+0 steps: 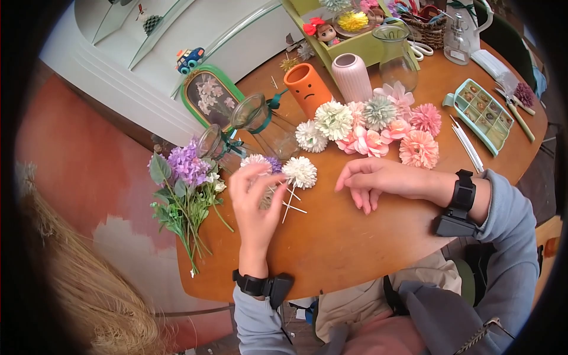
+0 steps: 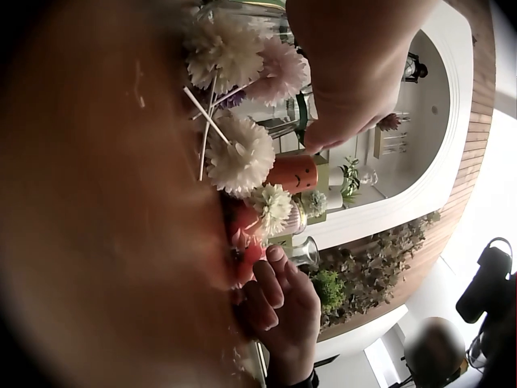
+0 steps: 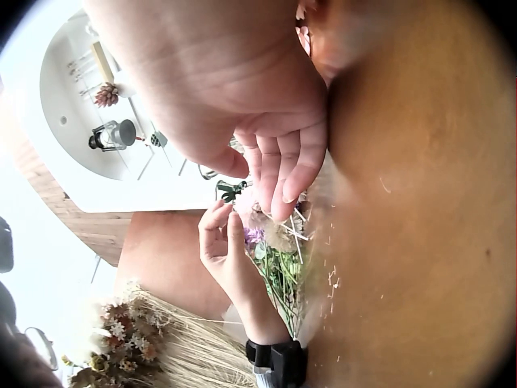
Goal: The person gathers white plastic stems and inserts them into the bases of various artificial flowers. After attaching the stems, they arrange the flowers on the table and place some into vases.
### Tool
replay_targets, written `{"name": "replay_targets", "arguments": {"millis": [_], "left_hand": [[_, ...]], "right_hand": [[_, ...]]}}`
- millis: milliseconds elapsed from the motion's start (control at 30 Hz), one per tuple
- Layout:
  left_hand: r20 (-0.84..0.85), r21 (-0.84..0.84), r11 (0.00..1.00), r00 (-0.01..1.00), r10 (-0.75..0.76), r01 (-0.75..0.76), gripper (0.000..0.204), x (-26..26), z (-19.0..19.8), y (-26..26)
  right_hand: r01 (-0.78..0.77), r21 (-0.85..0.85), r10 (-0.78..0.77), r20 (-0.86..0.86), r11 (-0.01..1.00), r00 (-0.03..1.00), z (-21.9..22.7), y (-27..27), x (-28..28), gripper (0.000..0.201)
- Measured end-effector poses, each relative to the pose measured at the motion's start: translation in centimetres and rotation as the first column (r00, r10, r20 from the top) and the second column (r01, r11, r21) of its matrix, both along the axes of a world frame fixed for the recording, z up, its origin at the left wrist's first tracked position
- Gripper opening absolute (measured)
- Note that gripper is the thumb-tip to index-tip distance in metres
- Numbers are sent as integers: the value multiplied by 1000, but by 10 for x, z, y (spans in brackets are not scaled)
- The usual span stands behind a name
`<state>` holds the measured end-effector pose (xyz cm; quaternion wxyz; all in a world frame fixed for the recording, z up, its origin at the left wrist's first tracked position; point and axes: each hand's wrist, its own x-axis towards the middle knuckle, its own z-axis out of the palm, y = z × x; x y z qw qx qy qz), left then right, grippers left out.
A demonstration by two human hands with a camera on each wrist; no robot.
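Observation:
My left hand (image 1: 255, 201) is raised beside the white pompom flowers, its fingers loosely bent with nothing between them. Just past its fingertips lies a white flower (image 1: 300, 172) on the table, and thin white stems (image 1: 291, 204) cross below it. A pale pink flower (image 2: 282, 71) and a purple bloom (image 1: 274, 165) sit close by, partly behind the hand. My right hand (image 1: 378, 180) hovers low over the wooden table (image 1: 349, 254), fingers loosely curled and holding nothing. Beyond it are coral and pink flowers (image 1: 419, 149) in a cluster with a white-green bloom (image 1: 333, 120).
Purple flowers with green stems (image 1: 188, 165) lie at the left edge. Glass vases (image 1: 260, 121) with green ribbons, an orange vase (image 1: 307, 89) and a pink vase (image 1: 352, 77) stand behind. At the right are white sticks (image 1: 467, 144), a compartment tray (image 1: 482, 115) and pliers (image 1: 520, 118).

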<state>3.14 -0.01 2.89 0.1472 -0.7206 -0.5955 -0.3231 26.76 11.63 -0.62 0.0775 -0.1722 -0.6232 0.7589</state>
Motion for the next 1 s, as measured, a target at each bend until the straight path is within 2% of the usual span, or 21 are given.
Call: {"name": "replay_targets", "arguments": {"millis": [67,100,133,200,233,333,433,533,633,767,867,967,1000], "left_hand": [[29,-237,953,982,-188,190,19,1,-1,-3],[-7,-329,902,954,-299,280,26,4,-3,-2],[152,-435,855,959,-239,282,32,11,-5,-3],[427,-614,717,903,-51,331,43,30,-3,-7],[430,-612,703,899,-89,363,63,26,-11,-5],[459,-550,774,888,-34,314,69,23,-22,-4],[347,-475,847,935,-69,239,73,13,-42,-2],[525,-484,827,851,11,288,73,13,-50,-2],[668,-383,846,744,-24,372,64,19,-44,-1],[774,-351,817,633,-22,458,44,24,-28,-1],[812,-347,799,584,-6,490,29,27,-26,-3],[824,-366,776,567,14,513,21,28,-28,-3],[824,-362,781,566,13,508,20,29,-29,-3]], "right_hand": [[0,5,0,1,1000,1000,-1,0,-1,27],[-1,6,1,-1,1000,1000,-2,0,-1,27],[-1,8,2,-3,1000,1000,-2,1,-1,27],[-1,6,1,-1,1000,1000,-2,1,-1,27],[0,4,0,0,1000,1000,-2,1,-1,27],[-3,10,2,13,1000,1000,-2,1,-1,27],[-2,-12,2,3,1000,1000,-1,1,-1,25],[40,-7,-40,-23,999,999,1,1,-1,24],[180,58,-172,-122,982,978,6,3,2,20],[515,139,-432,-388,846,814,6,13,3,22],[543,41,-482,-409,839,775,12,16,8,27],[608,404,-521,-314,683,794,3,19,5,31],[565,543,-477,-310,621,822,-4,21,4,31]]}}
